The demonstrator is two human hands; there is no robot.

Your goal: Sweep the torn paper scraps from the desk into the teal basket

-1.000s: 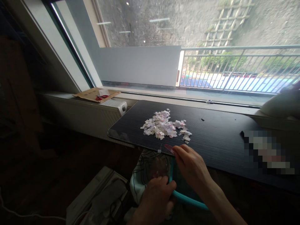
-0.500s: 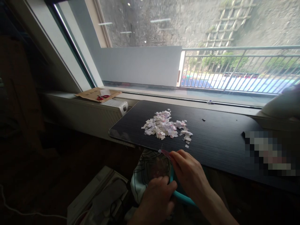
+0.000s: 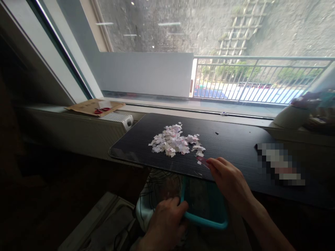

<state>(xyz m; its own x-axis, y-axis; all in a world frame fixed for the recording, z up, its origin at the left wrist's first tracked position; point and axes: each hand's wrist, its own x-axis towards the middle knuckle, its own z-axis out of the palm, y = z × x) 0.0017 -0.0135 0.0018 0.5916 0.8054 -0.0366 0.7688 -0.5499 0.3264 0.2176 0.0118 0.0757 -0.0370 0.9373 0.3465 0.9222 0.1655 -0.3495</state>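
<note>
Bin, turquoise plastic with rounded corners (image 3: pixel 206 222): below the near edge of the desk, its inside dark.
Left hand (image 3: pixel 169 219): grip closed on the bin's left rim, thumb over the top.
Cloth, pale with dark curving lines (image 3: pixel 144 199): beside the left hand, under the desk edge.
Right hand (image 3: pixel 232 177): over the desk's near edge, grip narrow, pinching the strip between thumb and forefinger.
Strip, thin, flat, reddish and slightly see-through (image 3: pixel 203 161): tip pointing left, right by a loose white scrap (image 3: pixel 199 162); whether they touch is hard to tell.
Desk, black with fine wood grain (image 3: pixel 230 146): carries the paper pile.
Paper pile, small squarish pieces (image 3: pixel 171 141): left of the desk's middle; white and cream, some tinged pink or lilac, loosely heaped at odd angles, a thinner tail trailing toward the right hand.
Scissors, red-handled (image 3: pixel 98 111): on the brown paper sheet (image 3: pixel 78 106) at the far left.
Railing, pale metal bars (image 3: pixel 258 80): outside the window, before a rough grey wall (image 3: pixel 170 38).
</note>
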